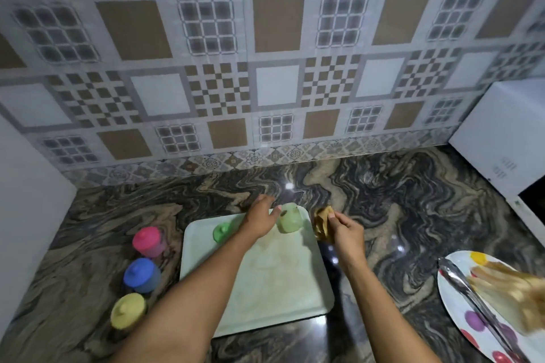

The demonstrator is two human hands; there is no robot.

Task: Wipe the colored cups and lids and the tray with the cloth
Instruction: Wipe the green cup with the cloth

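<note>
a tiled wall [265, 38] fills the upper view, a patchwork of brown squares, white squares, small checkerboards and grey lattice panels. a narrow border strip [253, 158] of floral tiles runs along its foot, meeting the countertop [398, 200], dark polished stone with tan swirls. bright light spots [289, 186] glint on the stone. a plain white panel [26, 186] stands at the left edge; a white appliance [501, 138] sits at the right.

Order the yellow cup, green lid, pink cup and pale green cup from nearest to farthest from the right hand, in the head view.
1. pale green cup, at the tray's far right corner.
2. green lid, tray's far left.
3. pink cup, left of the tray.
4. yellow cup, front left.
</note>
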